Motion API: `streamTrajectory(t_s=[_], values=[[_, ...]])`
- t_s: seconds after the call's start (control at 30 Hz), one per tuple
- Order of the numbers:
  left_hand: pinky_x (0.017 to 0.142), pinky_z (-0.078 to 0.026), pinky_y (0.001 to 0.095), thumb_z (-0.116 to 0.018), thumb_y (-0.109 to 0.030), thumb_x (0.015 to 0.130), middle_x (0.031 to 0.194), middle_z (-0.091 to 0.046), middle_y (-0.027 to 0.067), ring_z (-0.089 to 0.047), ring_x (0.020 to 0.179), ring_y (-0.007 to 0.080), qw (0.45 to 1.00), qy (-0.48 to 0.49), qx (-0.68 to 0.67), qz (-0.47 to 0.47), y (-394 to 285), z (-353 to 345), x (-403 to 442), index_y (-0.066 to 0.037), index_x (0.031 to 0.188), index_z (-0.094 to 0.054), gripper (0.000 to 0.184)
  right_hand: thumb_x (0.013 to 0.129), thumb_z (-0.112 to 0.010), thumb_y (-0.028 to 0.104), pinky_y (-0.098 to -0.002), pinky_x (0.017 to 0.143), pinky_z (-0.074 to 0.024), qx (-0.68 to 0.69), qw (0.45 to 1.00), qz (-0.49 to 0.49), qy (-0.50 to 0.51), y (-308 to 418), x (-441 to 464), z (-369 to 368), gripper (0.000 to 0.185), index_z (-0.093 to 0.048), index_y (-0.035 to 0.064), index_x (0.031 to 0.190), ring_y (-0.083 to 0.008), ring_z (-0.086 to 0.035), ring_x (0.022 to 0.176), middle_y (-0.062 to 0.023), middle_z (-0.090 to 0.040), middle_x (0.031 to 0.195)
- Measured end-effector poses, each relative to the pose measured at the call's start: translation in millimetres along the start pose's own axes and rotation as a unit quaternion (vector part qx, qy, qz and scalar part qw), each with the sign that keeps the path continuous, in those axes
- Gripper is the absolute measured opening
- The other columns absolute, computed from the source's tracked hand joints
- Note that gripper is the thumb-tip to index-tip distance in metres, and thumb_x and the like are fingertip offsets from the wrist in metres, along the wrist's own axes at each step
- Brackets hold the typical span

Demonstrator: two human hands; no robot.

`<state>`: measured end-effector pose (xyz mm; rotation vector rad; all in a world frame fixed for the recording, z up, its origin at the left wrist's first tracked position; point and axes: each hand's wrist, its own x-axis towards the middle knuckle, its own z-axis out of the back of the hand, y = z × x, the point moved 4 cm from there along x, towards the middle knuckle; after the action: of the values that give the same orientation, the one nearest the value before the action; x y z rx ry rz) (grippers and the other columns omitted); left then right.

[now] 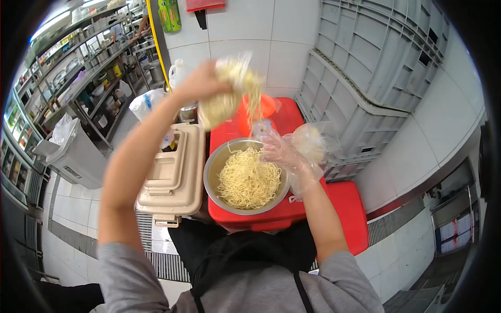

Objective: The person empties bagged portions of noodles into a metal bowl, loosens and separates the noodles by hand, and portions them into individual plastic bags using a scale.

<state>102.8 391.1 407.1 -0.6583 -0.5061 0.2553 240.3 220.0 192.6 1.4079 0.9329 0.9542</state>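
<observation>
Nearest, your grey sleeves [128, 279] and black apron [235, 255] fill the near edge, and your arms reach out on both sides of a wide metal bowl [210, 182]. The bowl sits on the red tabletop [245, 223] and carries a loose heap of pale noodles [249, 180], piled highest toward the middle. At its far right side, your right hand [282, 156], in a clear plastic glove, hangs over the rim; you cannot tell whether its fingers close on anything. Just right of that hand is a crumpled clear bag [318, 141]. Farther and higher, your left hand [202, 81] is clamped round a plastic bag [218, 110] of noodles, blurred, with strands trailing down from its right end above the far side of the bowl. Left of the bowl stands a beige lidded box [169, 193], and beyond the bowl an orange round container [265, 106] rests on the red. Farther right, stacked grey crates [360, 83] stand against the white tiled wall [240, 26]. Far left, you have a grey bin [83, 156] and, past it, metal shelves [104, 57] crowded with kitchenware.
</observation>
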Motion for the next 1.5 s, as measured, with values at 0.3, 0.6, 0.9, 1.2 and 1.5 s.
streamTrajectory(t_s=[0.3, 0.6, 0.9, 1.2, 1.5], values=[[0.095, -0.042, 0.0316, -0.069, 0.003, 0.07, 0.118, -0.054, 0.0078, -0.053, 0.108, 0.0168, 0.868, 0.011, -0.483, 0.113, 155, -203, -114, -0.006, 0.133, -0.038, 0.071, 0.075, -0.064, 0.004, -0.026, 0.061, -0.0501, -0.053, 0.992, -0.079, -0.084, -55, -12, -29, 0.048, -0.05, -0.0015, 0.122, -0.0119, -0.061, 0.077, -0.0098, -0.062, 0.095], [0.101, -0.036, 0.0337, -0.078, -0.007, 0.063, 0.123, -0.049, 0.0093, -0.051, 0.112, 0.0221, 0.999, 0.003, -0.045, 0.02, 147, -182, -113, 0.0, 0.136, -0.031, 0.087, 0.076, -0.058, 0.008, -0.0244, 0.066, -0.0458, -0.057, 0.996, 0.043, 0.048, 55, 27, -51, 0.021, -0.061, -0.003, 0.093, -0.0103, -0.056, 0.071, -0.0034, -0.059, 0.077], [0.07, -0.05, 0.0251, -0.069, -0.01, 0.077, 0.089, -0.059, 0.0042, -0.058, 0.083, 0.0134, 0.917, 0.016, -0.31, 0.251, 135, -159, -120, -0.001, 0.115, -0.048, 0.044, 0.076, -0.066, 0.014, -0.0301, 0.089, -0.0429, -0.038, 0.974, 0.047, 0.219, 14, 26, -54, 0.045, -0.054, 0.0027, 0.118, -0.0171, -0.056, 0.101, -0.0096, -0.061, 0.106], [0.065, -0.05, 0.0248, -0.052, 0.005, 0.082, 0.083, -0.058, 0.0018, -0.058, 0.076, 0.0112, 0.914, 0.037, -0.375, 0.153, 84, -113, -100, -0.005, 0.092, -0.059, 0.016, 0.068, -0.07, 0.015, -0.0342, 0.091, -0.042, -0.387, 0.918, 0.05, 0.07, 16, 6, -47, 0.057, -0.053, 0.0068, 0.122, -0.0217, -0.056, 0.105, -0.0112, -0.06, 0.112], [0.084, -0.047, 0.0401, -0.059, -0.001, 0.067, 0.098, -0.061, 0.0191, -0.059, 0.095, 0.0338, 0.984, 0.057, 0.163, 0.045, 97, -135, -120, 0.001, 0.093, -0.066, 0.027, 0.068, -0.063, 0.009, -0.0322, 0.077, -0.0451, -0.408, 0.907, 0.025, 0.101, -5, -18, -63, 0.03, -0.059, 0.0032, 0.098, -0.0193, -0.058, 0.085, -0.0111, -0.06, 0.089]])
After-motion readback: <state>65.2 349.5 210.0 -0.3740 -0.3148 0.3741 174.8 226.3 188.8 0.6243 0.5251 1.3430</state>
